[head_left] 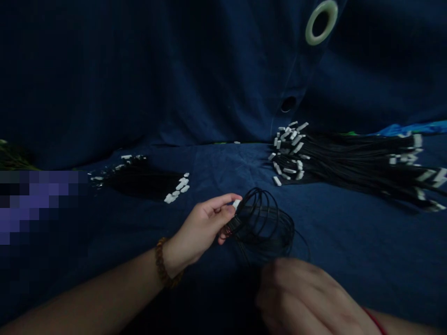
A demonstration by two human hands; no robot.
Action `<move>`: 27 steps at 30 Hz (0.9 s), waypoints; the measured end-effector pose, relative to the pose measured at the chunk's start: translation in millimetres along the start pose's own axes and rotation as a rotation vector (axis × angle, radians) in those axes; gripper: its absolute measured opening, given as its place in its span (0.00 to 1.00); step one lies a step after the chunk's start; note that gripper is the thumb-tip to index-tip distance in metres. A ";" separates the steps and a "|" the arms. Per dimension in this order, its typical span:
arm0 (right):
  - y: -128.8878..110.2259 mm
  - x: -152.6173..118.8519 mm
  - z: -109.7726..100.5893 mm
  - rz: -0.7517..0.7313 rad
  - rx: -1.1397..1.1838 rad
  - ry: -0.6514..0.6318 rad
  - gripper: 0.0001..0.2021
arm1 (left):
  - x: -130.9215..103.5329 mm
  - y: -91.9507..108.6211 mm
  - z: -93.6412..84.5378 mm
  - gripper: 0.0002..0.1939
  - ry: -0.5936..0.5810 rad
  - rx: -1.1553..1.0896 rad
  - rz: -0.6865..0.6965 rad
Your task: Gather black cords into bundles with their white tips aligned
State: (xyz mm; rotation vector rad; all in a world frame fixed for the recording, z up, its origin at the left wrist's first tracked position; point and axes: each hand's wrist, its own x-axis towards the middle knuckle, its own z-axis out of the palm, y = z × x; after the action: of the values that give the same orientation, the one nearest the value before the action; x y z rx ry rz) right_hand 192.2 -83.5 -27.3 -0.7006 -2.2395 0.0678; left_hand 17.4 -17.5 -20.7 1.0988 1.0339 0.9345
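My left hand (206, 221), with a brown beaded bracelet at the wrist, pinches a white connector (236, 204) between thumb and fingers. From that grip thin black cables (268, 214) spread to the right in loose loops above the blue cloth. Lower and closer to me is my right hand (303, 293), slightly blurred, its back toward the camera and a red band at its wrist. Its fingers are curled inward, and whatever they may hold is hidden. The cable loops hang just beyond it.
A large bundle of black cables (349, 158) with white connectors at both ends lies at the right. Left of centre is a smaller bundle (146, 180). Behind hangs a dark blue curtain (209, 70) with a pale ring (310, 32). Blurred purple blocks cover the left edge.
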 end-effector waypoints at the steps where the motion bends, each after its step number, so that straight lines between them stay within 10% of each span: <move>1: 2.9 2.0 -1.5 0.042 -0.012 -0.034 0.15 | -0.2 -0.1 0.3 0.17 -0.005 0.022 0.000; 7: 16.0 8.9 -3.2 0.165 0.066 -0.319 0.11 | -3.8 4.3 3.5 0.16 -0.002 0.000 -0.011; 27: 31.9 25.0 0.8 0.659 0.638 -0.222 0.13 | -6.6 0.5 8.0 0.16 -0.055 -0.048 -0.028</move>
State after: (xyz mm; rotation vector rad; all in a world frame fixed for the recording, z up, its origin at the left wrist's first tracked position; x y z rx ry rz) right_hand 192.7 -43.7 -19.4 -1.0548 -1.9115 1.1690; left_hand 23.4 -25.5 -18.0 1.0621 0.9751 0.8973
